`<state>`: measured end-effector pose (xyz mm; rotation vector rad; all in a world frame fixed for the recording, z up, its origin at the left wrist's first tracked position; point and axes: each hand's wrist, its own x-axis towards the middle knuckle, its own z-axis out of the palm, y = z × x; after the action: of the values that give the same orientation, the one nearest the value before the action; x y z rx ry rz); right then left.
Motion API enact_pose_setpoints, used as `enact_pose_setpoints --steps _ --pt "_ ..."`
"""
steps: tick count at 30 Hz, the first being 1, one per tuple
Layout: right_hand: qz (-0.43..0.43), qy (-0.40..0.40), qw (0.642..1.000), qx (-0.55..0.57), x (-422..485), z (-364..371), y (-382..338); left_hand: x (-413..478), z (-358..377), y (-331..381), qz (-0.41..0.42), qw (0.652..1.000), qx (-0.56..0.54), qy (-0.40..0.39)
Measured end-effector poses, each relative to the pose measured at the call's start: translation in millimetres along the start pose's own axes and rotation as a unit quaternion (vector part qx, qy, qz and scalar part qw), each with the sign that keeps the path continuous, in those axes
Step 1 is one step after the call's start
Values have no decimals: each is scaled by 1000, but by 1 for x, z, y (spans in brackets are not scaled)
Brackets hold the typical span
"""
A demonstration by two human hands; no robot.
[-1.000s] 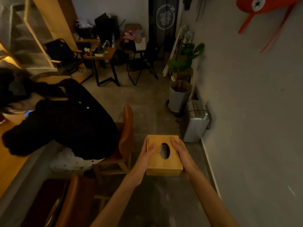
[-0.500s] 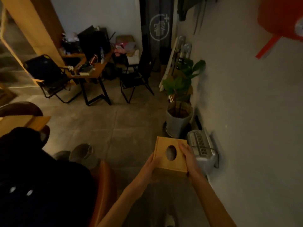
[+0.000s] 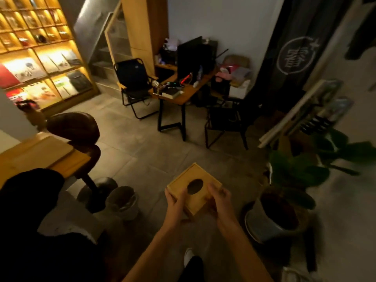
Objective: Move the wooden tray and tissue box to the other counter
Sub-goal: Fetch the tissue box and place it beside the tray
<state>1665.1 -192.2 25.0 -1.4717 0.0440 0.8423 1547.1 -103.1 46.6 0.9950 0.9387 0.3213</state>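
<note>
Left hand point(image 3: 176, 202) and right hand point(image 3: 220, 200) are clamping opposite sides of tissue box point(image 3: 194, 188), carrying it level, midair; tray unseen.

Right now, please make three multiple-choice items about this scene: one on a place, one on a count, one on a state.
1. Where is the potted plant?
A. right of the tissue box
B. on the desk
C. on a shelf

2. How many hands hold the box?
A. none
B. one
C. two

3. What state is the box in?
A. resting on the floor
B. carried in the air
C. lying on a chair

Key: 1 A, the pot stands on the floor at right. 2 C, left hand and right hand grip it. 3 B, floor shows beneath it.
</note>
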Motion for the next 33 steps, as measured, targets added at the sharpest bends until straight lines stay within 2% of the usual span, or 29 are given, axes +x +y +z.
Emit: enact_pose_setpoints --steps 3,6,9,11,13,17,20,22,27,33 --pt "55 -81 994 -46 78 10 -45 75 8 41 20 999 43 20" --pt "73 -154 979 -109 154 14 -91 135 22 86 63 997 37 17" --pt "76 -223 959 -154 225 38 -143 194 40 125 59 996 59 19" --pt "79 -243 951 -173 257 56 -156 222 46 139 64 996 63 22" --pt "76 -247 955 -145 275 74 -168 241 47 152 69 997 26 25" --pt "99 -287 940 -159 386 126 -195 330 50 194 87 991 -8 101" --pt "111 -350 901 -232 445 179 -217 369 43 224 68 981 -32 180" --pt "109 -408 871 -249 476 220 -233 387 36 243 88 966 -61 234" --pt "85 -532 770 -341 518 343 -258 417 10 285 139 906 -143 374" --pt "101 -589 709 -374 555 475 -248 470 -54 321 196 843 -209 454"
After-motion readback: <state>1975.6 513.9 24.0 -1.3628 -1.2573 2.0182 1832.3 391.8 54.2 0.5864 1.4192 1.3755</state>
